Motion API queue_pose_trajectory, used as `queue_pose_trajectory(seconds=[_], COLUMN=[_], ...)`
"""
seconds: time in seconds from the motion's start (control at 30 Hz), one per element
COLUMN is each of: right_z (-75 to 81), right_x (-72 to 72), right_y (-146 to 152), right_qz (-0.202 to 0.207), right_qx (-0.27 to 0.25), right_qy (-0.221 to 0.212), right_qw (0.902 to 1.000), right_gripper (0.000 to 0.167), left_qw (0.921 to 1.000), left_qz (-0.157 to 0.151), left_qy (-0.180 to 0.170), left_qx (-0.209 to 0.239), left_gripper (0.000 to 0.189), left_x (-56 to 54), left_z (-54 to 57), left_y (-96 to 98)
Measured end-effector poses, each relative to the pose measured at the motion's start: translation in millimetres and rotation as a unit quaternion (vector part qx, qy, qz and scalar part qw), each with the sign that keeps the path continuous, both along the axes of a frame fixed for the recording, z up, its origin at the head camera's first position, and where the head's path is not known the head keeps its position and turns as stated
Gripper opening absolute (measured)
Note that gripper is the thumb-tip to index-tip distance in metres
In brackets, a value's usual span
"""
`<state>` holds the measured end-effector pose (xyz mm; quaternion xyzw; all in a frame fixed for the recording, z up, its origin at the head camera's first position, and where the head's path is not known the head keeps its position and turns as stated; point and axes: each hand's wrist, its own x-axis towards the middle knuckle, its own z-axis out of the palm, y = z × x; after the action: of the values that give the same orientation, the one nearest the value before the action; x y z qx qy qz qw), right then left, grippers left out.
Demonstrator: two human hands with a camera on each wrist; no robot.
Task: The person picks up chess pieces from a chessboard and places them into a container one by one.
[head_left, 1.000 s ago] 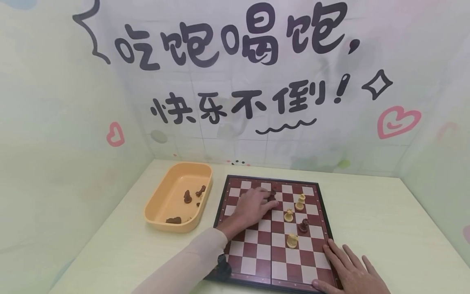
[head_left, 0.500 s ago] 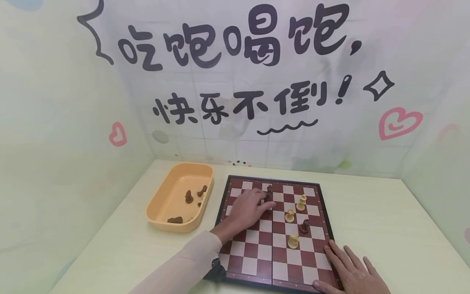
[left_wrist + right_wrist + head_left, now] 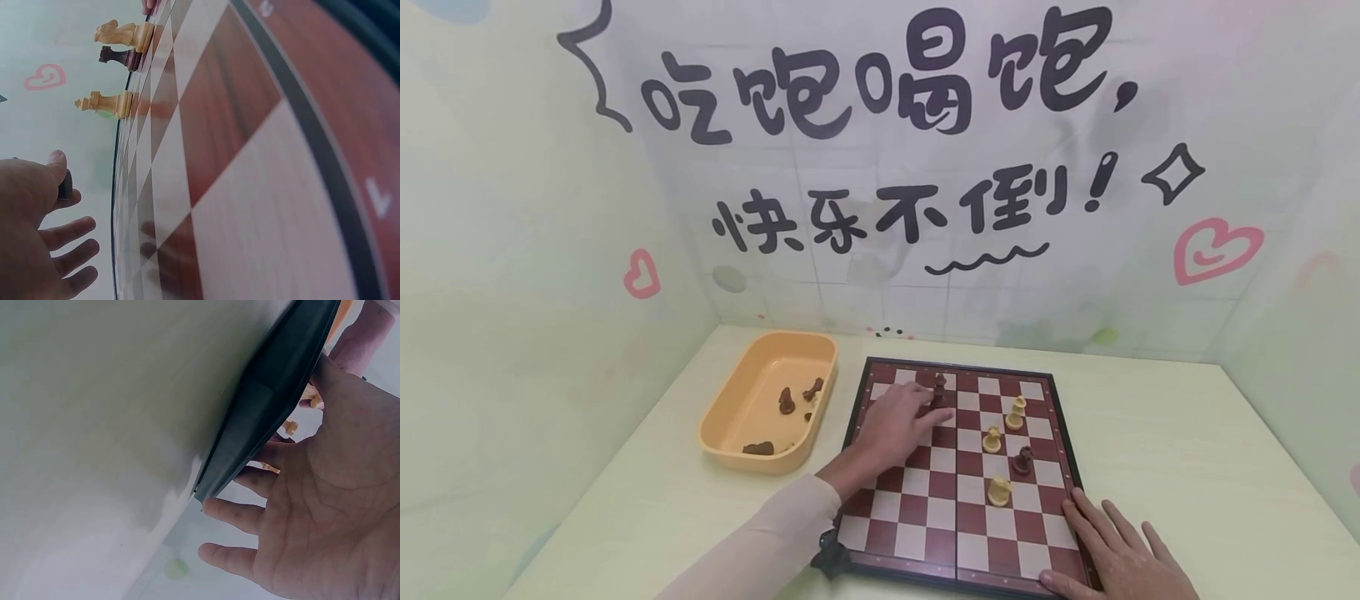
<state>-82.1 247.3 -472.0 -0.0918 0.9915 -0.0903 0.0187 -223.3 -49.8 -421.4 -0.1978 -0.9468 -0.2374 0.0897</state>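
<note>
My left hand [image 3: 891,425] reaches over the chessboard [image 3: 904,507] and pinches a dark chess piece [image 3: 939,390] between thumb and index finger, near the board's far edge. In the left wrist view the base of that dark piece [image 3: 65,185] shows between them, while the other fingers spread loosely. My right hand [image 3: 1123,554] rests with fairly straight fingers along the board's near right edge. On the board's right half stand a light knight [image 3: 999,492], a dark rook [image 3: 1022,461], and two more light pieces, one nearer [image 3: 992,440] and one farther back [image 3: 1015,414].
Left of the board sits an orange plastic tray [image 3: 718,417] with several dark pieces inside, one [image 3: 786,401] near its middle. A printed wall sheet [image 3: 880,308] rises behind the pale table [image 3: 1165,433]. The left forearm's sleeve [image 3: 767,533] crosses the near left.
My left hand has slid left across the far rows, carrying the dark chess piece with it. My right hand stays at the board's edge, and the standing pieces keep their squares.
</note>
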Motion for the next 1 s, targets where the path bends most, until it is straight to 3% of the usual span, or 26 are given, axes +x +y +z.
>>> queue_pose_trajectory(seconds=[0.4,0.67,1.0], right_z=[2.3,2.5,-6.2], right_x=[0.6,-0.9,0.1], right_y=[-1,0,2], right_qz=[0.003,0.001,0.003], right_qx=[0.001,0.001,-0.001], right_qy=[0.005,-0.015,0.017], right_qw=[1.0,0.9999,0.9998], right_gripper=[0.102,0.103,0.104], left_qw=[0.9999,0.9998,0.9992], left_qz=[0.01,0.011,0.014], left_qy=[0.008,0.007,0.027], left_qx=[-0.003,0.012,0.025], left_gripper=[0.052,0.047,0.036], left_x=[-0.9,-3.9,-8.2], left_z=[1.3,4.3,7.2], left_y=[-10.0,-18.8,-33.6])
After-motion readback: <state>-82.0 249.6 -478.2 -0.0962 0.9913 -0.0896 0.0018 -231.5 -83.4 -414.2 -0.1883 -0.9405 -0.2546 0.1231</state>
